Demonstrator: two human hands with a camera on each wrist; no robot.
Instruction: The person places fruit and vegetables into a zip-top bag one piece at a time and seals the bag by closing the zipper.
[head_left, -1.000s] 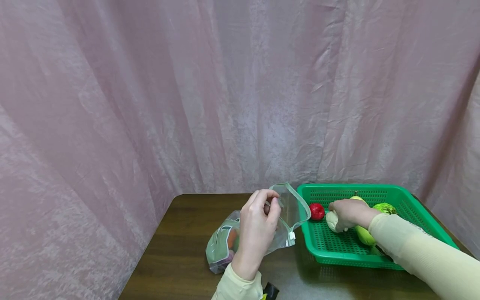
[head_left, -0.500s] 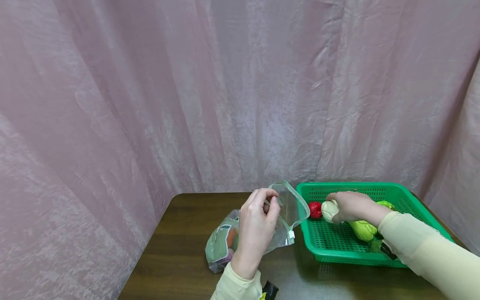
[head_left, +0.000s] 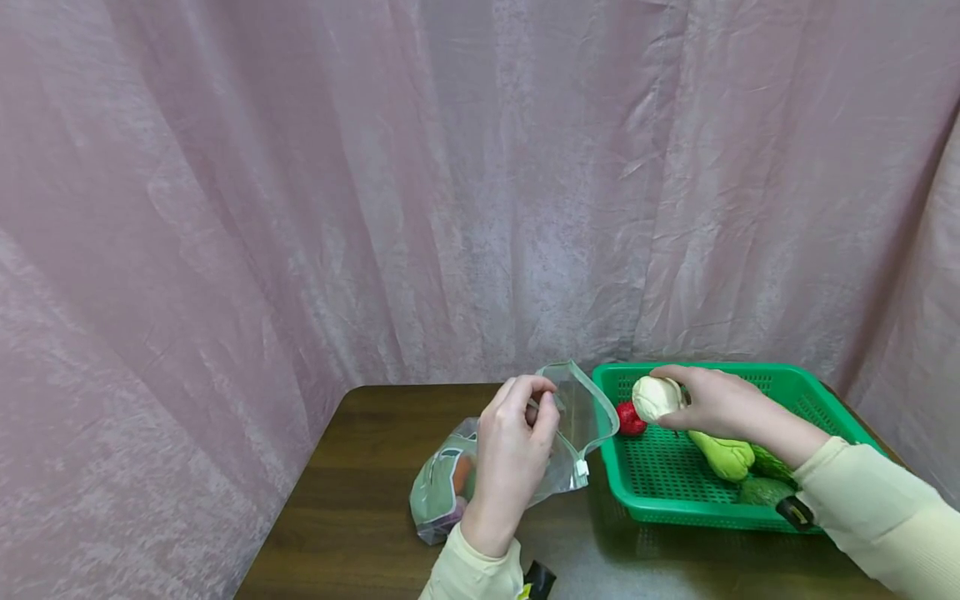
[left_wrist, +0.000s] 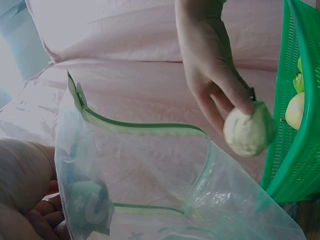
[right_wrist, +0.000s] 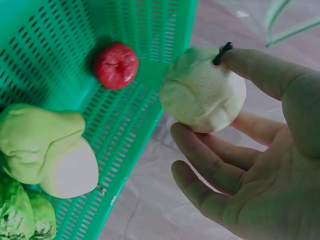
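Observation:
My right hand (head_left: 723, 404) holds a pale, round, cabbage-like vegetable (head_left: 655, 399) above the left part of a green plastic basket (head_left: 697, 510). In the right wrist view, thumb and fingertips grip this vegetable (right_wrist: 200, 95) around its sides; a short dark stem shows near the thumb. My left hand (head_left: 506, 467) pinches the rim of a clear zip bag (head_left: 432, 492) with curled fingers. The bag's mouth gapes towards the basket, with a white slider at its near corner. Something orange and something purple show inside. In the left wrist view, the bag (left_wrist: 240, 200) partly hides my left fingers.
Inside the basket lie a red round fruit (head_left: 630, 419), a yellow-green lumpy vegetable (head_left: 723, 457), a leafy green one (head_left: 772, 462) and a dark green one (head_left: 763, 492). The wooden table (head_left: 352, 492) reaches the pink curtain (head_left: 480, 208) behind.
My right hand has lifted the pale round vegetable up from the basket's floor and drawn it slightly left. My left hand and the bag have stayed in place.

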